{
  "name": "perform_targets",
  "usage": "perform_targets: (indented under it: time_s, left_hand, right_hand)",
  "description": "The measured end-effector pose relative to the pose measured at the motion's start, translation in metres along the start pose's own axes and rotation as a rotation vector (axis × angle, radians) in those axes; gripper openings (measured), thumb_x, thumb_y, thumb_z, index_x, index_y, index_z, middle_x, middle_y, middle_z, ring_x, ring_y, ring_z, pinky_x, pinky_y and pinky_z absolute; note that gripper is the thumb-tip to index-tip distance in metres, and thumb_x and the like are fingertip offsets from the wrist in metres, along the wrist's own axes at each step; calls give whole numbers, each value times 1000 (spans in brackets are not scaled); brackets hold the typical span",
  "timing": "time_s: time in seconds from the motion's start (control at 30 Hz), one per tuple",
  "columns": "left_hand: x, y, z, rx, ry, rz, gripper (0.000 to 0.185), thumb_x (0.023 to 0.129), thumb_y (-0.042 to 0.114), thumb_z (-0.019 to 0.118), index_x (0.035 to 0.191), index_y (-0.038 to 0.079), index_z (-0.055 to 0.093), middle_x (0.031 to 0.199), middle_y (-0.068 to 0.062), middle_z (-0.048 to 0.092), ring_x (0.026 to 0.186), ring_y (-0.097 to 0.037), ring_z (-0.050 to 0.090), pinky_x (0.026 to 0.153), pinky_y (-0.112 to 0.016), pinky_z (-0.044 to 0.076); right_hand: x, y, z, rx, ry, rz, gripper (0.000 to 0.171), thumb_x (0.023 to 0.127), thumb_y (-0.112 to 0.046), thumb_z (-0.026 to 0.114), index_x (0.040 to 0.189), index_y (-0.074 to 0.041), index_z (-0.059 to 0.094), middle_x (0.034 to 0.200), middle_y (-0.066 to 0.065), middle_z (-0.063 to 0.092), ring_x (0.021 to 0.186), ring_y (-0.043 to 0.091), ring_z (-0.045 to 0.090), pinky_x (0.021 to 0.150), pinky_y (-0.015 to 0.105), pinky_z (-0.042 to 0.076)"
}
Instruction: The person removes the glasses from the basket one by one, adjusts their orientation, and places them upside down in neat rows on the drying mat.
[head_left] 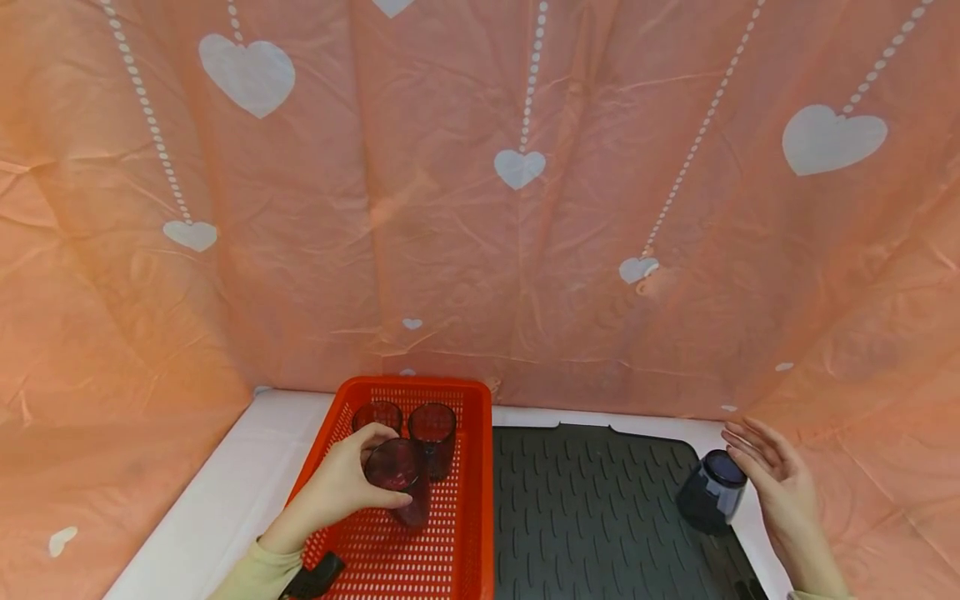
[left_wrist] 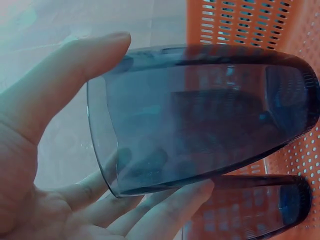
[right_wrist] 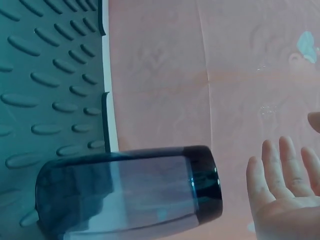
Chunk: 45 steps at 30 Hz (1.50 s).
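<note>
Sleeve: pale yellow-green cuff (head_left: 255,575) at the near edge, left of centre, with a dark wrist strap beside it.
Left hand: left hand (head_left: 341,487) reaches into the basket; thumb and fingers wrap the side of a tumbler, a holding grip.
Held tumbler: dark red glass (head_left: 397,479) in the near-middle of the basket, tilted, mouth toward the camera; its long axis runs across the palm, as the left wrist view shows (left_wrist: 200,115).
Other tumblers: two red glasses (head_left: 431,433) stand upright at the far end of the basket, just beyond the held one.
Basket: orange perforated basket (head_left: 472,517) on the left half of the white counter (head_left: 217,500).
Mat: dark ribbed drying mat (head_left: 592,525), touching the basket's right side.
Blue tumbler: dark blue glass (head_left: 711,492) stands mouth-down at the mat's right edge, its long axis vertical though leaning slightly.
Right hand: right hand (head_left: 776,479) is spread wide, fingers straight, holding nothing; it lies just right of the blue tumbler, palm toward it, and whether they touch cannot be told. This hand is much the nearer to that glass.
Backdrop: salmon cloth with white hearts (head_left: 517,167) behind and on both sides.
</note>
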<state>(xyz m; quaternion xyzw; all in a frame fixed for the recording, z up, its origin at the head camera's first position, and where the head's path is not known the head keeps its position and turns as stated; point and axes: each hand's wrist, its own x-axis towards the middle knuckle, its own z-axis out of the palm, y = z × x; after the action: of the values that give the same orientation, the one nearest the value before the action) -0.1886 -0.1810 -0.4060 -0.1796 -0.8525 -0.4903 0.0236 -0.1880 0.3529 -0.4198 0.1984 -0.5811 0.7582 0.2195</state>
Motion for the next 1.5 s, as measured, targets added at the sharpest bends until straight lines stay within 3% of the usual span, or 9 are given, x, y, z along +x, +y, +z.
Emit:
perform_targets:
  time_s: [0.2,0.4,0.8,0.87,1.1,1.5]
  left_hand:
    - [0,3,-2,-15,50,-22,71,59,22,93,116,3,55,110,-14,62,89,-26,64,73,-31,53]
    - [-2,5,-4,-78,70,-72,70,59,19,92,117,4,55,110,-16,61,89,-30,63,68,-31,53]
    - [-7,15,-8,-179,158,-186,69,66,21,89,123,7,52,123,-12,54,108,-29,57,85,-37,49]
    - [-7,17,-9,-196,167,-205,69,67,21,89,124,9,51,126,-12,52,109,-29,56,84,-38,50]
    - [-6,23,-9,-345,211,-251,70,70,13,87,127,7,47,125,-15,50,98,-27,61,71,-32,54]
    - [-4,37,-6,-510,285,-256,65,75,6,81,129,3,45,123,-18,52,91,-20,64,75,-29,53]
  right_hand:
    - [2,-1,6,31,-28,5,45,92,23,36,134,9,44,122,11,63,111,19,60,89,23,48]
    - [5,-2,8,67,-96,-2,44,94,21,32,136,11,41,125,11,61,114,21,59,93,26,46]
    - [7,-1,12,84,-135,12,42,96,18,29,136,11,42,125,11,61,115,21,58,94,26,46]
    - [8,0,13,99,-149,4,42,96,18,27,135,12,42,125,12,61,115,21,58,94,27,46]
    - [10,4,14,106,-166,7,41,97,17,27,134,12,42,126,14,60,116,22,58,94,28,45]
    - [7,6,14,114,-165,9,41,98,16,26,135,12,42,125,12,61,116,22,58,94,27,46]
